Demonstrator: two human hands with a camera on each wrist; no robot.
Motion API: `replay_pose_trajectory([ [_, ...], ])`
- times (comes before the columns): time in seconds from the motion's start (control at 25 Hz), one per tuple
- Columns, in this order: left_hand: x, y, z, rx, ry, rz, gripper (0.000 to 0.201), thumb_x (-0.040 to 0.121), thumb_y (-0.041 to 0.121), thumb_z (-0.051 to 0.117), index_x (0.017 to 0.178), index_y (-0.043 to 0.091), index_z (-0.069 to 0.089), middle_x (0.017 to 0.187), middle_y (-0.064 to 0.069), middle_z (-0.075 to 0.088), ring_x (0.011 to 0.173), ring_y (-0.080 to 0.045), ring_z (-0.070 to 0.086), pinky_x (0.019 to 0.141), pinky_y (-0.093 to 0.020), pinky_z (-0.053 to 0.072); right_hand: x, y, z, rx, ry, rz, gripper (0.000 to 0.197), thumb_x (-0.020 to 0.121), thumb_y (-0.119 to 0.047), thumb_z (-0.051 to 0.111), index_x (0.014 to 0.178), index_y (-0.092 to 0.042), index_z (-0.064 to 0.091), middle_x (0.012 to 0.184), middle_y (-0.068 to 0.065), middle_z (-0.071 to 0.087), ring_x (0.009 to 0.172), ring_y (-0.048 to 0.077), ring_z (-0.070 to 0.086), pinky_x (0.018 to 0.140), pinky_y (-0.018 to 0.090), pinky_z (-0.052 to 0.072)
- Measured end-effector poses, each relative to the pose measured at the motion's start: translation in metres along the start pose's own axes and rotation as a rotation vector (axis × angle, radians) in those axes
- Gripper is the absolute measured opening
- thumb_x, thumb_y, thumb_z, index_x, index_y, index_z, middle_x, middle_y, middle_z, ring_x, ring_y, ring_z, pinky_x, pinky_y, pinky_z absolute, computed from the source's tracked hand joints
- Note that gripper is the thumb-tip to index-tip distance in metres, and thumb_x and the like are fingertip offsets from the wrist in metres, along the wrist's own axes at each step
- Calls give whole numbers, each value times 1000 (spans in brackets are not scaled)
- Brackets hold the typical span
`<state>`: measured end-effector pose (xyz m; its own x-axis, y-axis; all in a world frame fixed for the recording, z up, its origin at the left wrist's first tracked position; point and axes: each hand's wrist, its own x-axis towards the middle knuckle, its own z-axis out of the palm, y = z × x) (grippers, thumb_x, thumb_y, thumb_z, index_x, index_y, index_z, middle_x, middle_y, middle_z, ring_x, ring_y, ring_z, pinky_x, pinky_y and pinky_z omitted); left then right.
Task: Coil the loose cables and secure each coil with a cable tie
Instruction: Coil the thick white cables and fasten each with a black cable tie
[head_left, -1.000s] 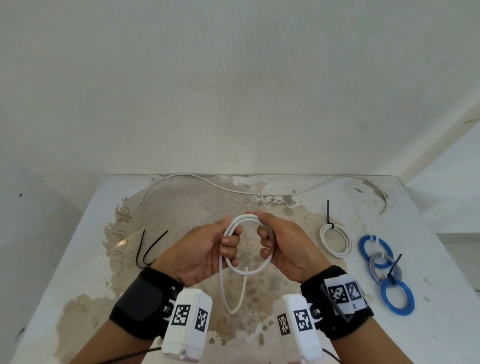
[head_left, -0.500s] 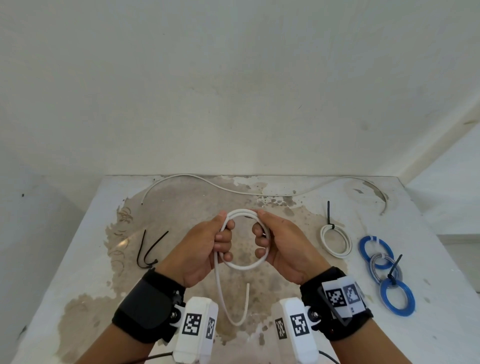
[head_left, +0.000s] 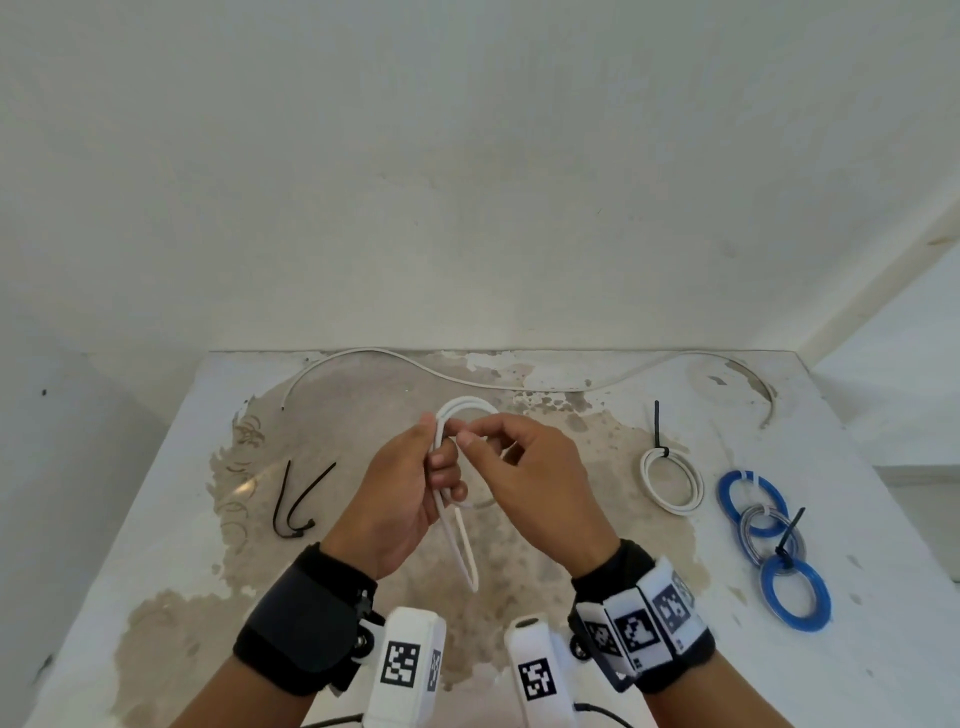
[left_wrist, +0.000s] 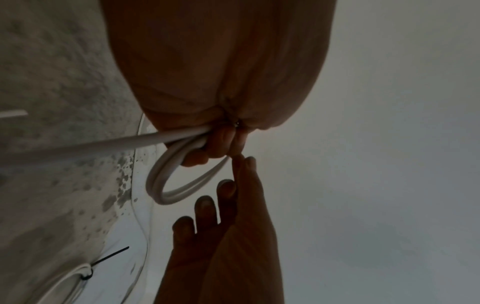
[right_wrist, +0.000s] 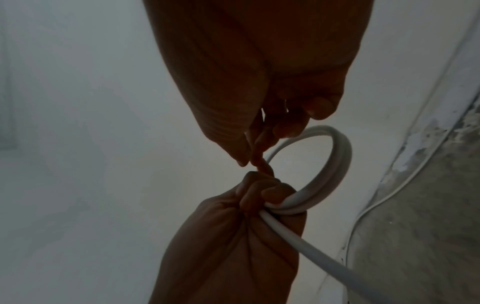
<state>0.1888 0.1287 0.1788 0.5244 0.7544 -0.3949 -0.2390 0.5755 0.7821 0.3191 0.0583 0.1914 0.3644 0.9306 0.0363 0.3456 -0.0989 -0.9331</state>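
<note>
A white cable (head_left: 467, 402) is wound into a small double loop held above the stained table (head_left: 156, 545). My left hand (head_left: 410, 488) grips the loop's left side, fingers curled round the strands (left_wrist: 161, 181). A free tail (head_left: 470, 566) hangs below it. My right hand (head_left: 519, 467) sits just to the right. Its thumb and index tips (right_wrist: 249, 160) pinch at the thin strand beside the left fingers, and the loop (right_wrist: 337, 160) arcs behind them. Where exactly the pinch closes is dark in both wrist views.
A long loose white cable (head_left: 519, 387) snakes along the table's back edge by the wall. A tied white coil (head_left: 672, 483) lies to the right, with blue coils (head_left: 795, 597) and a grey coil (head_left: 771, 535) beyond it. Two black cable ties (head_left: 296, 499) lie on the left.
The hands have come together. The right hand let go of the loop's right side and now pinches near the left fingers. The loop turned narrower and the tail hangs longer.
</note>
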Motion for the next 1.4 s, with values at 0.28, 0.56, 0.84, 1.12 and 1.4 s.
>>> replay_pose_trajectory([
  [0.28, -3, 2, -13, -235, -95, -98, 35, 105, 25, 36, 111, 2, 62, 64, 5, 39, 50, -7, 38, 54, -26, 47, 15, 19, -12, 100, -131, 209, 32, 105, -38, 51, 136, -41, 58, 119, -14, 67, 92, 9, 72, 84, 38, 60],
  [0.56, 0, 1, -14, -261, -91, -125, 38, 106, 34, 37, 99, 8, 62, 63, 7, 30, 48, -6, 31, 49, -24, 40, 7, 22, -3, 1, 19, 51, 28, 101, -38, 58, 128, -44, 61, 119, -17, 58, 104, 4, 62, 90, 21, 52],
  [0.84, 0, -7, -9, -11, -57, 7, 42, 108, 27, 34, 122, 2, 65, 69, 2, 40, 58, -10, 35, 60, -29, 44, 5, -4, 6, -214, 72, -49, 18, 81, -58, 72, 87, -41, 69, 93, -16, 52, 98, 1, 49, 79, 14, 34],
  [1.12, -2, -15, -13, 95, -72, 115, 43, 108, 25, 32, 123, -3, 61, 84, -12, 47, 72, -15, 45, 78, -38, 43, 2, -5, 9, -223, 18, 34, 13, 86, -53, 71, 89, -40, 74, 88, -14, 52, 92, 3, 51, 75, 15, 33],
  [1.4, -4, -18, -11, 181, -178, 152, 34, 110, 22, 31, 100, 2, 57, 82, -11, 50, 77, -21, 51, 76, -30, 50, 9, -14, 4, 107, 12, 201, 20, 89, -23, 72, 73, -12, 76, 59, -14, 65, 56, -7, 57, 59, 6, 42],
])
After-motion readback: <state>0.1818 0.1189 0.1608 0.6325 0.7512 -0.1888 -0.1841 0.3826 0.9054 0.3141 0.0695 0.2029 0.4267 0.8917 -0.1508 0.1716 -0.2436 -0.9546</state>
